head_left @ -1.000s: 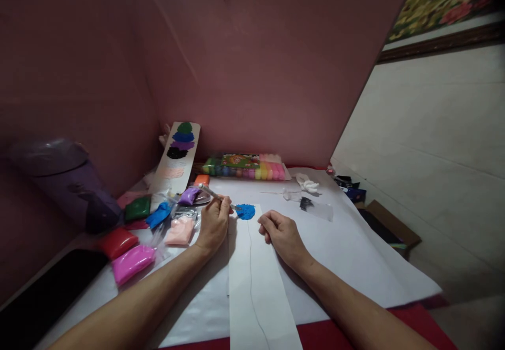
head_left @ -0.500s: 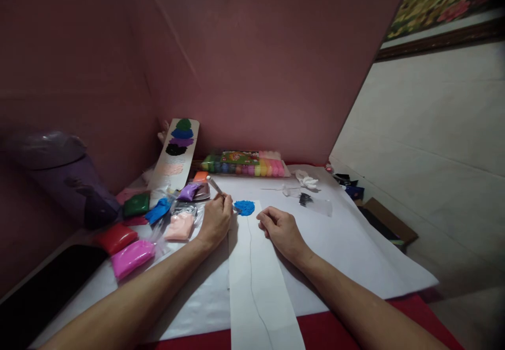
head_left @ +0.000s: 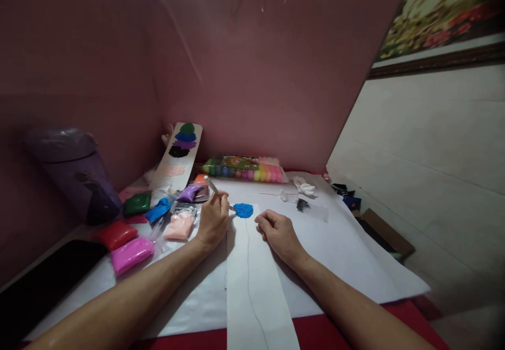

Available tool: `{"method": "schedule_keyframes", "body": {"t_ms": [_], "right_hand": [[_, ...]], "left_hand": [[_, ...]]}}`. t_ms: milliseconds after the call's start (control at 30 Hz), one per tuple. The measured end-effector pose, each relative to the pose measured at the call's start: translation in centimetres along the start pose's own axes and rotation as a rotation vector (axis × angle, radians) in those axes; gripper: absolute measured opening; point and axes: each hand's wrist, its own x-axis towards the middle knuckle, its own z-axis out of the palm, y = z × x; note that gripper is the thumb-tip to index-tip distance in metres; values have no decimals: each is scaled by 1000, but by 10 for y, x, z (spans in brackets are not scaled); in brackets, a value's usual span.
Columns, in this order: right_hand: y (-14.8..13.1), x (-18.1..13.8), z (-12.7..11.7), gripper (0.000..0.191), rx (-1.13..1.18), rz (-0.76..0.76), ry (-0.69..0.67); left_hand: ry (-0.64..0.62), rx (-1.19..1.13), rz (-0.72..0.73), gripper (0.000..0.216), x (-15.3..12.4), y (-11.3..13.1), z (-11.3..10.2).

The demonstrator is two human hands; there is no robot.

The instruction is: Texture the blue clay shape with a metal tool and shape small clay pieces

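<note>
My left hand (head_left: 213,217) is closed around a slim, pen-like tool (head_left: 212,184) with a pale handle. The tool's thin dark tip reaches the left edge of a rough blue clay patch (head_left: 243,210). That patch lies at the far end of a long white card strip (head_left: 256,287), which has a wavy line drawn down it. To the right of the patch, my right hand (head_left: 278,232) rests by the strip's edge, thumb and fingers drawn together. Whether anything small sits in that pinch is hidden.
Packets of coloured clay, among them a pink one (head_left: 132,255) and a peach one (head_left: 179,226), lie left. Behind stand a card with coloured patches (head_left: 158,176) and a long multicoloured pack (head_left: 240,170). A purple bottle (head_left: 74,176) is far left; a white lump (head_left: 303,186) lies right.
The camera view has tilted up slightly. The tool's tip now shows more clearly at the patch's left edge; both hands stay almost in place.
</note>
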Motion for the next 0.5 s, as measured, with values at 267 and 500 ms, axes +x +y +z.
{"method": "schedule_keyframes", "body": {"t_ms": [267, 500], "right_hand": [[-2, -1, 1, 25, -3, -20, 2], [-2, -1, 1, 24, 13, 13, -4]], "left_hand": [[-26, -92, -2, 22, -2, 4, -2], [-120, -47, 0, 22, -1, 7, -2]]}}
